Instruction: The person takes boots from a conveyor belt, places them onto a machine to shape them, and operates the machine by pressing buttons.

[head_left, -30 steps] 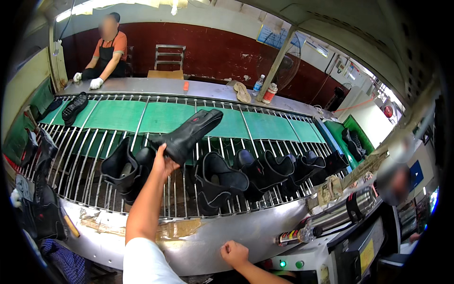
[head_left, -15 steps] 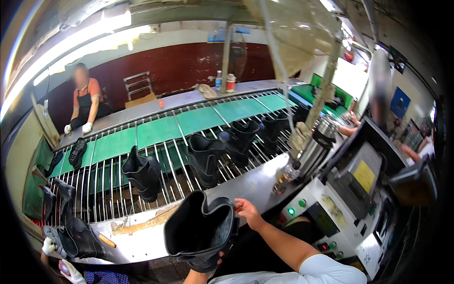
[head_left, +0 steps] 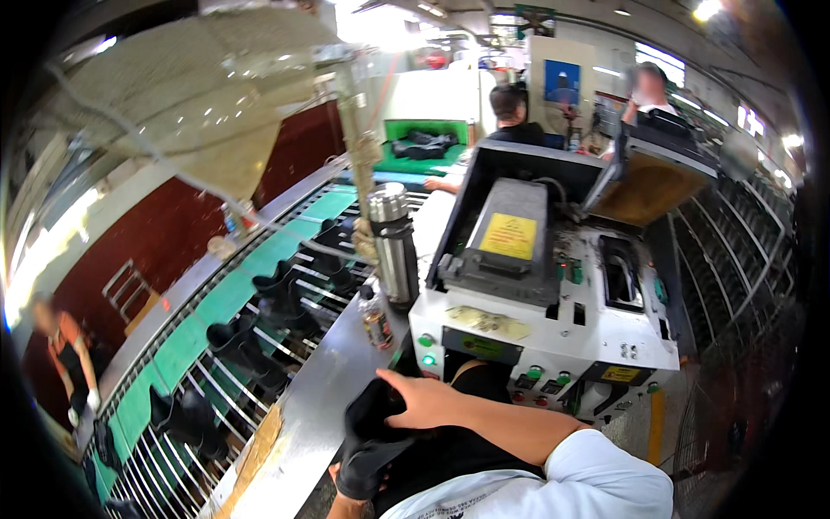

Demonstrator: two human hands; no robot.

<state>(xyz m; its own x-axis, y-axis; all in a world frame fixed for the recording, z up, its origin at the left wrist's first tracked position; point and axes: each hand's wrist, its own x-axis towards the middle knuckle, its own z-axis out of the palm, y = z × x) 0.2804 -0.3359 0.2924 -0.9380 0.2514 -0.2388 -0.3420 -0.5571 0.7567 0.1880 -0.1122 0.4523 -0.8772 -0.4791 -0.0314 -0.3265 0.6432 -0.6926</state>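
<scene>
A black boot [head_left: 361,445] is held in front of me, low in the head view, its shaft upward. My left hand [head_left: 348,497] grips it from below; the boot hides most of that hand, with fingertips showing at its sides. My right hand [head_left: 421,400] is at the shaft's top, thumb and index finger spread across the rim and the other fingers hidden. To the right of the boot stands a white machine [head_left: 471,318] with green buttons, a green light and a raised lid [head_left: 661,180].
At left, a metal-rod conveyor [head_left: 212,389] carries several black boots [head_left: 246,353] beside green panels. A steel flask [head_left: 396,246] and a small bottle [head_left: 375,320] stand on the metal ledge [head_left: 316,406]. A co-worker [head_left: 73,350] is across the conveyor; two people [head_left: 510,117] are beyond the machine.
My view has swung right, toward the machine. The boot is now lower and tilted, its opening turned less toward me. My right hand has moved from beside the rim onto the shaft's top.
</scene>
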